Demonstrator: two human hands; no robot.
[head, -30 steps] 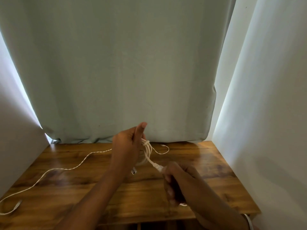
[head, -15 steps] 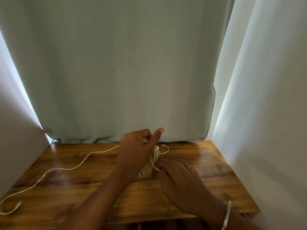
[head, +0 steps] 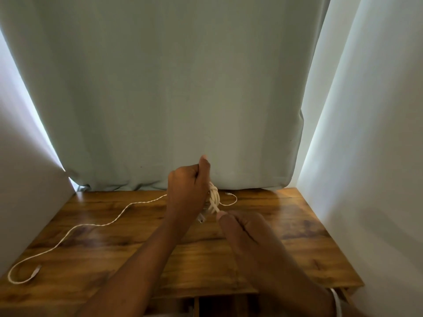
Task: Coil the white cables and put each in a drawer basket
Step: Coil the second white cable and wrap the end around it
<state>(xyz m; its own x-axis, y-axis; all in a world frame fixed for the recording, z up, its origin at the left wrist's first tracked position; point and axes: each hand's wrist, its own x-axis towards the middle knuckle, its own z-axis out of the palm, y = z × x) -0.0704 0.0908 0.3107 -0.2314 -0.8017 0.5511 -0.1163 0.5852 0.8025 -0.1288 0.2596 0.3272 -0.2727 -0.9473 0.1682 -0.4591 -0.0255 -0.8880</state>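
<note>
— How many cables?
— Two white ones: a coiled cable and a loose cable.
— Hands?
— Two, the left hand and the right hand.
— Tables?
— One wooden table, one curtain.

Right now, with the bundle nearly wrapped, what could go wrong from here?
1. The right hand pinches only the tail of the coiled white cable that the left hand grips; a slip could loosen the wraps.
2. The loose white cable trailing across the wooden tabletop lies near the left forearm, which might snag it.
</note>
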